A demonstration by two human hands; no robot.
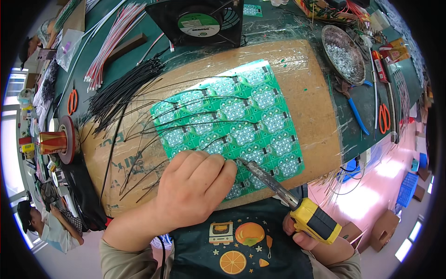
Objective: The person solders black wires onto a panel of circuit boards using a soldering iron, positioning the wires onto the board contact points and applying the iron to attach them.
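A green panel of repeated circuit boards (pixel 274 122) lies tilted on the brown work board, with several thin black wires attached and trailing left. My left hand (pixel 195 186) is closed in a pinch at the panel's near part. A black wire runs in under it; the fingertips themselves are hidden. In my right hand (pixel 302 238) is a yellow and black soldering iron (pixel 318 221), gripped by its handle. Its dark metal tip meets the panel right beside my left fingers.
A brown work board (pixel 320 135) bears the panel. Loose black wires (pixel 123 90) lie at its far left, near a solder spool (pixel 53 142) and orange-handled scissors (pixel 72 101). Behind stands a black fan (pixel 197 23). At right are a metal dish (pixel 332 35) and blue-handled pliers (pixel 357 116).
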